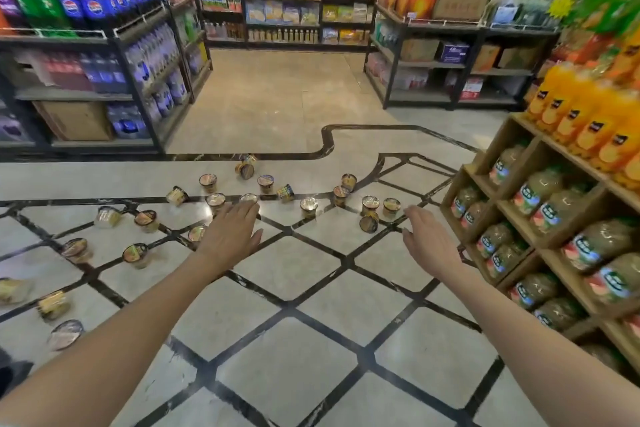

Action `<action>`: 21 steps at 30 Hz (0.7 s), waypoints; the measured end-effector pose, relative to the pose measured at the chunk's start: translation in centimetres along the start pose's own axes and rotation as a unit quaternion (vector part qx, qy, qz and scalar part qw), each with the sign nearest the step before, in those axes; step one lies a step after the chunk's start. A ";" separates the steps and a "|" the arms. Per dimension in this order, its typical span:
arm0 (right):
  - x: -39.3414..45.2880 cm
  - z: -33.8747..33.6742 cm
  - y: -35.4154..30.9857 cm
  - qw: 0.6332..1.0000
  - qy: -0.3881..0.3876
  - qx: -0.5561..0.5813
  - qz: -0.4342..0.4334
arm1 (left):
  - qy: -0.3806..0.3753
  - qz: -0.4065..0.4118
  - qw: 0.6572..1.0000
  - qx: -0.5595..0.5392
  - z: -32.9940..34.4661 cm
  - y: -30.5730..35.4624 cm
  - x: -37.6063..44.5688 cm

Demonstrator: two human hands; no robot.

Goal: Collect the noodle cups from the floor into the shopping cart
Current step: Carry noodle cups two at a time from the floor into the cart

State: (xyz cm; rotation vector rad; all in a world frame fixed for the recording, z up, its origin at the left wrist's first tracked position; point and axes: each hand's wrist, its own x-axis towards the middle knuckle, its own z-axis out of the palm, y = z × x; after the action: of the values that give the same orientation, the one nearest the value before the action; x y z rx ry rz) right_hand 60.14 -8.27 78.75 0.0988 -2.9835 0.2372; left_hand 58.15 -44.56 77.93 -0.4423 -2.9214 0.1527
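Noodle cups (308, 206) lie scattered across the tiled floor (311, 340), some upright, some tipped. Left hand (230, 234) and right hand (427, 243) reach forward, fingers straight, holding nothing.

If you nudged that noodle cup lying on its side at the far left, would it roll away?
Probably. The tipped noodle cup rests on its round wall on smooth, glossy floor, so it would likely roll, curving since cups taper. It looks light, so a small push should move it. Upright cups seem steadier.
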 end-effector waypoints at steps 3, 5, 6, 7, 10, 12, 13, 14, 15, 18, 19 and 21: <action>6.3 1.4 0.9 1.000 -0.001 -0.001 -0.005 | 0.008 0.005 1.000 -0.008 1.9 -1.1 6.2; 10.6 2.8 1.6 1.000 -0.005 -0.002 -0.007 | 0.014 0.013 1.000 -0.005 3.4 -2.0 10.7; 12.8 3.5 1.9 1.000 -0.006 -0.004 -0.005 | 0.013 0.015 1.000 -0.005 4.2 -2.5 13.0; 14.9 4.1 2.2 1.000 -0.010 -0.004 -0.001 | 0.010 0.017 1.000 -0.008 5.1 -3.0 15.2; 21.4 5.4 3.1 1.000 -0.023 -0.002 0.010 | 0.007 0.024 0.999 -0.025 7.1 -5.0 22.0; 25.7 5.9 3.7 0.999 -0.036 -0.003 0.017 | -0.004 0.035 0.999 -0.028 7.9 -6.4 26.3; 27.9 6.2 4.0 0.999 -0.038 -0.003 0.023 | -0.004 0.044 0.999 -0.024 8.2 -7.1 28.5; 30.0 6.5 4.4 0.999 -0.039 -0.005 0.028 | 0.000 0.050 0.998 -0.025 8.6 -7.8 30.8; 31.9 6.9 4.8 0.999 -0.041 -0.006 0.032 | 0.003 0.051 0.998 -0.028 9.0 -8.5 32.9; 37.4 7.8 5.9 0.997 -0.050 0.000 0.053 | -0.010 0.058 0.998 -0.027 10.2 -9.7 38.6; 39.2 8.2 6.4 0.997 -0.053 0.002 0.059 | -0.017 0.061 0.998 -0.022 10.7 -9.9 40.5; 43.0 9.3 7.6 0.997 -0.057 0.004 0.057 | -0.028 0.060 0.998 -0.015 12.2 -10.4 44.2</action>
State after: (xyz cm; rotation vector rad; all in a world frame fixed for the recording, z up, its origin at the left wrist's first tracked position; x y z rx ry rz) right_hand 15.82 -4.56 74.97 -0.0601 -3.1052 0.2650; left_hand 11.31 -41.96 74.55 -0.6292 -2.9556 0.1394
